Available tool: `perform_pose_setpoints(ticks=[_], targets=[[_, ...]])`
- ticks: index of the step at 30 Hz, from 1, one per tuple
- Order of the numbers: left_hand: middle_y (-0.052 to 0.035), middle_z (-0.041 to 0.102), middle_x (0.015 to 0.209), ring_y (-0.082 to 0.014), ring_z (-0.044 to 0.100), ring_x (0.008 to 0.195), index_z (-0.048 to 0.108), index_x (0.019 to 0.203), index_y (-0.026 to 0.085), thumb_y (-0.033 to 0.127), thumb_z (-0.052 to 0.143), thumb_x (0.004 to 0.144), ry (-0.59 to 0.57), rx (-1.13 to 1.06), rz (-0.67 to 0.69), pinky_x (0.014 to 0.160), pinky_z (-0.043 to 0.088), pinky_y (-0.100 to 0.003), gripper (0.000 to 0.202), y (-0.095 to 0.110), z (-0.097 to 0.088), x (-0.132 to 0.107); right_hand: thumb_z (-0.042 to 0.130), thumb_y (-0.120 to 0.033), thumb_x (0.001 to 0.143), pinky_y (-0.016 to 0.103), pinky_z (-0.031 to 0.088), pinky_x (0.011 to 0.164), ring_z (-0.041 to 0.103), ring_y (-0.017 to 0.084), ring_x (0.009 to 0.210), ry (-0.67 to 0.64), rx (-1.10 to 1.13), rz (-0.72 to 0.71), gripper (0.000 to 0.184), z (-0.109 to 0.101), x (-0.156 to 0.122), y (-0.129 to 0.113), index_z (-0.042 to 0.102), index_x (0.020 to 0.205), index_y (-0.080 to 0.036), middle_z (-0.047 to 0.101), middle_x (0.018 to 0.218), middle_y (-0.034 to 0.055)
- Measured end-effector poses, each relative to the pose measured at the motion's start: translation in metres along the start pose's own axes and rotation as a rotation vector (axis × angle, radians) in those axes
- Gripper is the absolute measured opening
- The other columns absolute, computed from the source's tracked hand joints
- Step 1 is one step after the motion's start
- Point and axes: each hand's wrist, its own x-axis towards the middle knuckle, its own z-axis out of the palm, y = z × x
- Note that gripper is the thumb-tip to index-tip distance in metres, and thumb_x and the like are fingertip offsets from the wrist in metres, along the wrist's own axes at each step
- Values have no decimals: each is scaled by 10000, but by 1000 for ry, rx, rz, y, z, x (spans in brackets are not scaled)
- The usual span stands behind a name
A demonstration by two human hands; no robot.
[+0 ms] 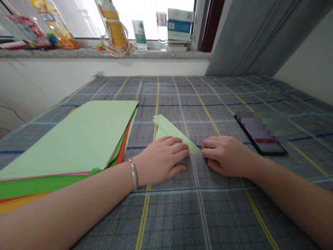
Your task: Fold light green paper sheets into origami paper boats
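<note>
Pressing down on a folded pale green paper (169, 133) at twelve o'clock, the left hand (161, 160) lies flat, fingers released, while the right hand (226, 156) curls against its tip, grip unclear, with a paper stack (67, 139) at ten o'clock and a phone (260, 137) at two on a plaid cloth (177, 215).

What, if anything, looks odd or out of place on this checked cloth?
The smartphone stands out most: a pixelated patch covers its upper part, hiding much of the screen. The stack of coloured paper also looks slightly askew, with its lower sheets fanning out unevenly beyond the pale green top sheet.
</note>
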Motion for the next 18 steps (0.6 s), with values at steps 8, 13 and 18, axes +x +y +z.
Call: perform_pose_setpoints(ticks=[8, 13, 18], targets=[[-88, 585, 1196, -247, 489, 1146, 573, 1095, 139, 333, 489, 906, 21, -26, -29, 1014, 384, -414, 283, -3, 2, -1, 495, -189, 771, 304, 304, 630, 490, 149, 683, 1, 45, 90, 74, 0, 1, -4, 538, 711, -200, 569, 775, 15], [-83, 541, 1303, -241, 457, 1198, 525, 1214, 152, 323, 477, 906, 41, -54, -57, 1041, 358, -412, 355, -6, 6, -1, 473, -352, 877, 281, 309, 603, 493, 141, 664, 70, 142, 307, 216, 9, 7, -6, 515, 727, -203, 551, 732, -3], [-62, 397, 1467, -272, 380, 1299, 433, 1361, 211, 413, 414, 937, 22, 10, -149, 1064, 319, -466, 471, -6, 10, -2, 512, -415, 871, 280, 349, 658, 539, 161, 762, 117, 202, 392, 208, 16, 14, -9, 556, 900, -214, 586, 860, 9]])
